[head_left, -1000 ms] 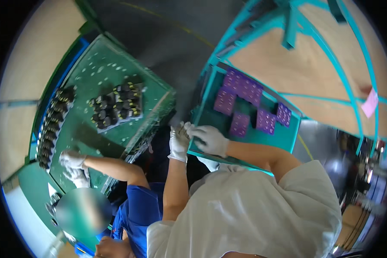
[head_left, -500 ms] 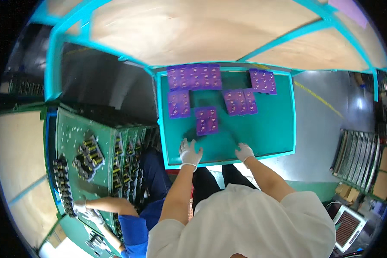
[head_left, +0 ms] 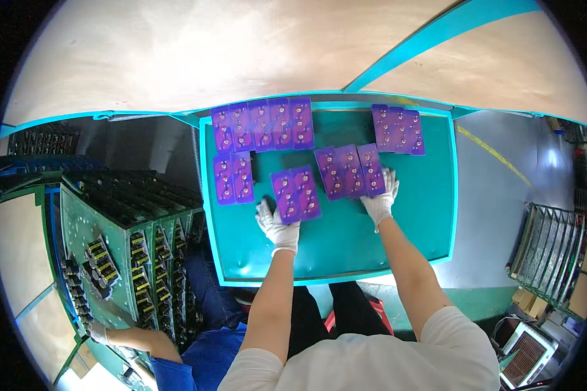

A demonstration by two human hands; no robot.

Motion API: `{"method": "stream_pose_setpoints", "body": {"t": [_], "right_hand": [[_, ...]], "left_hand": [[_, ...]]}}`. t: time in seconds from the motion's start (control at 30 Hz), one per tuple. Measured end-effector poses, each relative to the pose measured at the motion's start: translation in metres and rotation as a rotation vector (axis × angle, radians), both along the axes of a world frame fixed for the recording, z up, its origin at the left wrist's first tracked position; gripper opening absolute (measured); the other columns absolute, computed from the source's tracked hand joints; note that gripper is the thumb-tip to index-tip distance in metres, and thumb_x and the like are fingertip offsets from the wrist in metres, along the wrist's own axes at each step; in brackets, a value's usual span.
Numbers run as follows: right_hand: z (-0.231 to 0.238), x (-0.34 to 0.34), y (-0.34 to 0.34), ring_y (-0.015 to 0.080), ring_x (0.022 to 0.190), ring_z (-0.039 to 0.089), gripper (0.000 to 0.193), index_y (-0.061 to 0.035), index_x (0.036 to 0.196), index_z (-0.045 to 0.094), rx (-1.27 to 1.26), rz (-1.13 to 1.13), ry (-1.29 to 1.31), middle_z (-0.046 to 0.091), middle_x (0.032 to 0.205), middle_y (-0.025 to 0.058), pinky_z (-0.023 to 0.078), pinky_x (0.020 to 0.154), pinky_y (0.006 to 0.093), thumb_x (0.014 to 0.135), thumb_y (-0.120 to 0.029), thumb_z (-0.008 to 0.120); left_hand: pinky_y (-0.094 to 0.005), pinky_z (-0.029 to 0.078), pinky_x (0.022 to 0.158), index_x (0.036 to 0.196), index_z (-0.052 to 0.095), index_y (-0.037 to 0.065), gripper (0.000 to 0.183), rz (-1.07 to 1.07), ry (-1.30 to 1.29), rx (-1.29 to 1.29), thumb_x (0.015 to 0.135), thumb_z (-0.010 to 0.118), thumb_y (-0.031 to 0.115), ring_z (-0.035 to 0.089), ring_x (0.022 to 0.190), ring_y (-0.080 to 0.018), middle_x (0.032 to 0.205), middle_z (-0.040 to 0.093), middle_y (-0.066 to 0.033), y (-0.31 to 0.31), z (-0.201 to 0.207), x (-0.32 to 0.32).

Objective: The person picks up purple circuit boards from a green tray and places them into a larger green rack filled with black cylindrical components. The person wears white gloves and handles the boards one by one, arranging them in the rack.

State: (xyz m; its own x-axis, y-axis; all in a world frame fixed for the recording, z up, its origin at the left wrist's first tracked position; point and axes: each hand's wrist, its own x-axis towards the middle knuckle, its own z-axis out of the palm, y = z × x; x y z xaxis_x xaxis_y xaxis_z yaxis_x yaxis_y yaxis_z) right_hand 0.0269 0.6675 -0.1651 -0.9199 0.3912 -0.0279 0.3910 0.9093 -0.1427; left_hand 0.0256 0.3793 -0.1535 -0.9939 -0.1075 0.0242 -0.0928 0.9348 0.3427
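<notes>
Purple rectangular panels with small round metal fittings lie in groups on a green-topped table. My left hand, in a white glove, is at the lower left corner of the nearest pair of panels. Its fingers are apart, and the panel's edge overlaps part of the hand. My right hand, gloved too, touches the right side of a group of three panels, fingers stretched forward along that edge. Part of its thumb side is hidden by the panel.
More purple panels lie at the back left, left and back right. A light wooden board with a turquoise frame rises behind the table. Left, a co-worker's gloved hand is by a green rack of dark parts.
Both my hands have moved forward from the table's near edge to the panels. My view has shifted, so the table looks closer.
</notes>
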Motion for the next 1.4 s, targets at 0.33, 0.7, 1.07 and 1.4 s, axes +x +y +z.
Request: {"method": "stream_pose_setpoints", "body": {"t": [0.33,0.7,1.07,1.4], "right_hand": [[-0.005,0.01,-0.019,0.0279,0.125,0.033,0.057,-0.0104,0.126,0.045,-0.366,0.031,0.284,0.046,0.126,0.0097,0.024,0.104,0.0454,0.081,-0.044,0.053],[0.129,0.126,-0.068,0.0135,0.105,0.049,0.048,-0.011,0.12,0.044,-1.72,-0.385,0.609,0.051,0.113,0.0006,0.04,0.091,0.0316,0.082,-0.036,0.061],[0.369,0.098,-0.092,0.0166,0.102,0.053,0.042,-0.0113,0.123,0.044,-2.041,-0.063,0.68,0.052,0.117,0.0021,0.045,0.086,0.0313,0.087,-0.034,0.05],[0.47,0.132,-0.121,0.0149,0.099,0.053,0.045,-0.0098,0.123,0.043,-2.428,0.293,0.597,0.054,0.112,0.0032,0.046,0.081,0.0289,0.093,-0.043,0.034]], "left_hand": [[-0.0377,0.041,0.091,0.12,0.048,0.011,0.046,-0.145,-0.195,1.078,0.077,0.06,0.022,0.05,0.108,-0.0222,0.119,0.053,-0.0079,0.021,0.001,-0.032],[-0.0295,0.047,0.082,0.13,0.032,0.004,0.072,-0.193,-0.114,1.106,0.067,0.069,0.001,0.056,0.098,-0.0181,0.112,0.054,-0.0089,0.018,0.203,0.052],[-0.0422,0.041,0.093,0.123,0.044,0.01,0.046,0.186,-0.515,2.627,0.092,0.036,0.043,0.05,0.108,-0.025,0.12,0.051,-0.0084,0.022,0.448,0.089],[-0.0439,0.04,0.094,0.125,0.043,0.009,0.049,-0.166,-0.521,2.696,0.09,0.041,0.043,0.05,0.108,-0.027,0.12,0.051,-0.0105,0.014,0.52,0.146]]}}
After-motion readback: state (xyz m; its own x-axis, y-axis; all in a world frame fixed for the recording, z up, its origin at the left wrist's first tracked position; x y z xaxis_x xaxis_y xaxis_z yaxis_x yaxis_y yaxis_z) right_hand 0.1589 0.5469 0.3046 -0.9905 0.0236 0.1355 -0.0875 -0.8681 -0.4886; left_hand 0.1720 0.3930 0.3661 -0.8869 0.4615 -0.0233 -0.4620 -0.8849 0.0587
